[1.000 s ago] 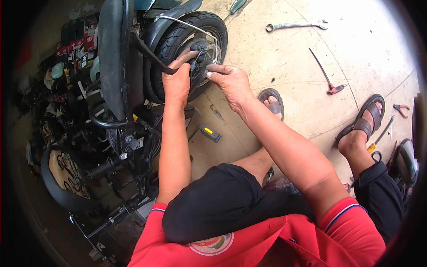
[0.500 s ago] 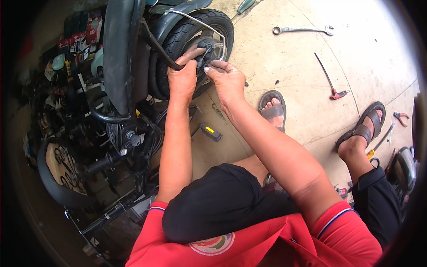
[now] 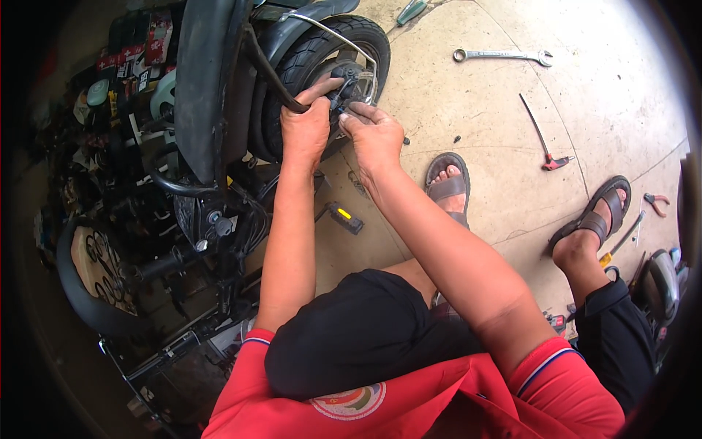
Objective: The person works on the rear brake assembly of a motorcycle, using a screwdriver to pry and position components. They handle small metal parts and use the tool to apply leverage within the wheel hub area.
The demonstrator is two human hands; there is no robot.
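The wheel of a two-wheeler, with its black tyre (image 3: pixel 303 62), stands in front of me beside a dark body panel. My left hand (image 3: pixel 306 135) reaches to the wheel's hub (image 3: pixel 360 82), its index finger stretched along the hub and its thumb bent in; what lies between them is hidden. A black bar (image 3: pixel 272 77) runs down to the back of this hand. My right hand (image 3: pixel 374 137) is close on the right, thumb and fingertips pinched at a small dark part by the hub, too small to name. A bent silver rod (image 3: pixel 333 33) curves over the tyre.
On the floor to the right lie a combination wrench (image 3: pixel 504 55), a red-handled T-shaped tool (image 3: pixel 545 139) and pliers (image 3: pixel 657 203). A small black block with a yellow strip (image 3: pixel 344 217) lies below my hands. Dark vehicle parts and a seat (image 3: pixel 99 282) crowd the left.
The view has shifted slightly, so the scene sits a little lower and some of it further right. Both hands stay at the hub, with my right fingertips slightly moved.
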